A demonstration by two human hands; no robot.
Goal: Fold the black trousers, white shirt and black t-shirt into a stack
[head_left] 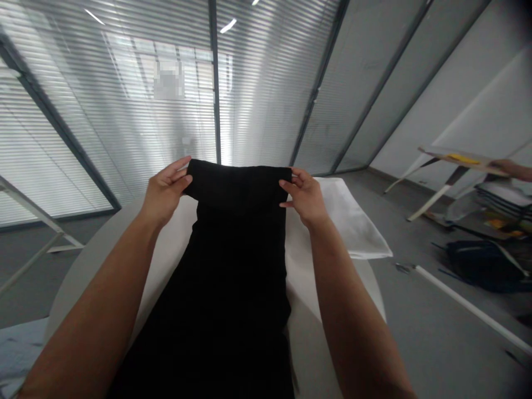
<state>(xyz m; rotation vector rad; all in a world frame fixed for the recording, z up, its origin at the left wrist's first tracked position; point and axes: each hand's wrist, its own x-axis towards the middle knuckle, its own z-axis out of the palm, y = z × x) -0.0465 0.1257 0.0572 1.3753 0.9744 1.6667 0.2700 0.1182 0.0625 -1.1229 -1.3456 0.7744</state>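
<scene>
A long black garment (241, 260) stretches away from me over a round white table (75, 293). Its far end is doubled over into a band, and its exact kind I cannot tell. My left hand (166, 191) pinches the left corner of that band between thumb and fingers. At the opposite corner, my right hand (304, 194) grips the fabric, the thumb on the near face and fingers behind. Between both hands the edge is drawn fairly straight. A white cloth (353, 221) lies on the table beyond my right forearm, overhanging the rim.
Glass panels with blinds (266, 83) stand behind the table. To the right are a wooden-topped table (440, 152) with a yellow item, another person's hand (511, 168), a dark bag (484, 263) and a white pole (465, 302) on the floor. Light-blue fabric (20, 352) shows lower left.
</scene>
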